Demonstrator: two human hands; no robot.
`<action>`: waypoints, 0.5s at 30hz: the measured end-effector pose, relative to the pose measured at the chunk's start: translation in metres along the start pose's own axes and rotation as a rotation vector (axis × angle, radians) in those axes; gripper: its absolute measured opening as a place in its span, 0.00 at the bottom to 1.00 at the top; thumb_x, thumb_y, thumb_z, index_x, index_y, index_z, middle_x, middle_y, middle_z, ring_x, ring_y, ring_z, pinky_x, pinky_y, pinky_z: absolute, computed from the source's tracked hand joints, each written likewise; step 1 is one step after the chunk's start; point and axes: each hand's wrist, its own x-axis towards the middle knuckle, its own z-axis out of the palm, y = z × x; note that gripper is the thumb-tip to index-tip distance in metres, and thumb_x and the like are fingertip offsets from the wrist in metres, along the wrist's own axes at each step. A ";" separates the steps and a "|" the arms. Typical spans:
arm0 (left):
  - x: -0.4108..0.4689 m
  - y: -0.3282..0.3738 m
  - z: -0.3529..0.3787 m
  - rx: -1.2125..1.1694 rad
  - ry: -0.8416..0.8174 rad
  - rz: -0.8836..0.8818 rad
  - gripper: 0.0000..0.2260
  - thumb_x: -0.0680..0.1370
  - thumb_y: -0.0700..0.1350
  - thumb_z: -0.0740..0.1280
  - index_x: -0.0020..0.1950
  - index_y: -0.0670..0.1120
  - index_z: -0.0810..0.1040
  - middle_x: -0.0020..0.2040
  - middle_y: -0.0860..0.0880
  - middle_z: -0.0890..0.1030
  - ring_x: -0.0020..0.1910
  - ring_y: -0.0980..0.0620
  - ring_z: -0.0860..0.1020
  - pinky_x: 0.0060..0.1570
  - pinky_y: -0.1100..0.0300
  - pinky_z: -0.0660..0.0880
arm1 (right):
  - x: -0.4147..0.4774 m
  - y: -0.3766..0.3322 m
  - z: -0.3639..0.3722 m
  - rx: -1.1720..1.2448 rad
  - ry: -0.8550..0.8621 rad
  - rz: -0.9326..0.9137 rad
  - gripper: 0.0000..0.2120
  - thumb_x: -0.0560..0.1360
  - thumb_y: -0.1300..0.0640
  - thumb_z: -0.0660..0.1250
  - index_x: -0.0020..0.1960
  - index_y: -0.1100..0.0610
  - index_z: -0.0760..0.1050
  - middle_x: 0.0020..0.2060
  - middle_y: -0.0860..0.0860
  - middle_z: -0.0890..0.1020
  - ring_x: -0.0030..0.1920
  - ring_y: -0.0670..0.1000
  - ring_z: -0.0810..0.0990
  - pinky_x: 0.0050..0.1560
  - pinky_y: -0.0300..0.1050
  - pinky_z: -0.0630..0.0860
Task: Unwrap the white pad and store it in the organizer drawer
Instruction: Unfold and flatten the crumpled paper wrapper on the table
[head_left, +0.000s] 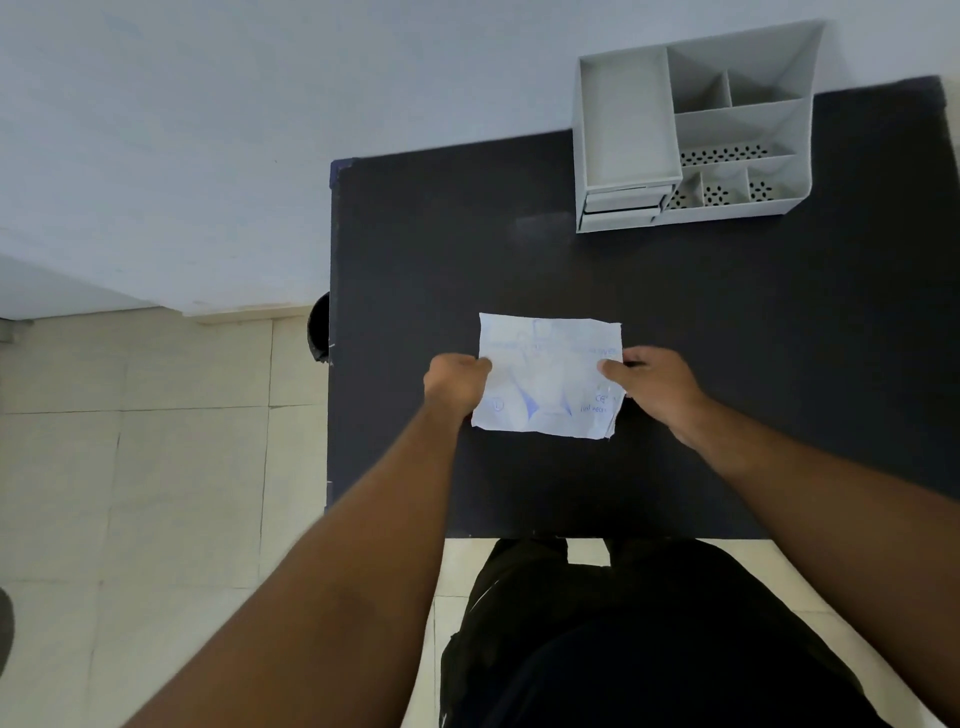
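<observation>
A white paper wrapper with blue print (548, 376), holding the pad, hangs flat above the middle of the dark table (727, 338). My left hand (456, 383) pinches its left edge and my right hand (655, 387) pinches its right edge. The pad itself is hidden inside the wrapper. The grey organizer (693, 124) stands at the table's far right, well beyond both hands. Its small drawers (621, 203) sit at its front left corner and look shut.
The organizer has an open tray on the left and several compartments with perforated floors on the right. The table's left edge runs near my left forearm, with tiled floor beyond. A dark round object (319, 327) sits against that left edge. My dark trousers show at the near edge.
</observation>
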 end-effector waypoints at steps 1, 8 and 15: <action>-0.001 0.003 0.001 -0.025 0.003 -0.030 0.13 0.76 0.43 0.67 0.33 0.45 0.69 0.34 0.49 0.73 0.33 0.50 0.71 0.33 0.59 0.68 | 0.000 0.000 0.001 0.024 0.009 0.007 0.09 0.77 0.53 0.71 0.54 0.56 0.82 0.49 0.49 0.86 0.47 0.47 0.84 0.44 0.42 0.79; -0.008 0.007 0.017 -0.138 -0.074 -0.031 0.07 0.77 0.47 0.73 0.50 0.44 0.84 0.49 0.48 0.85 0.47 0.48 0.83 0.50 0.55 0.81 | 0.004 0.008 0.001 0.125 0.077 0.087 0.07 0.78 0.56 0.69 0.53 0.56 0.83 0.49 0.52 0.86 0.49 0.53 0.85 0.50 0.52 0.83; -0.024 0.045 0.003 -0.129 -0.077 0.219 0.05 0.79 0.46 0.71 0.49 0.46 0.85 0.48 0.51 0.86 0.45 0.54 0.84 0.42 0.62 0.80 | 0.001 0.007 -0.007 0.183 0.120 0.133 0.05 0.79 0.55 0.67 0.45 0.54 0.80 0.44 0.50 0.85 0.44 0.48 0.82 0.46 0.48 0.80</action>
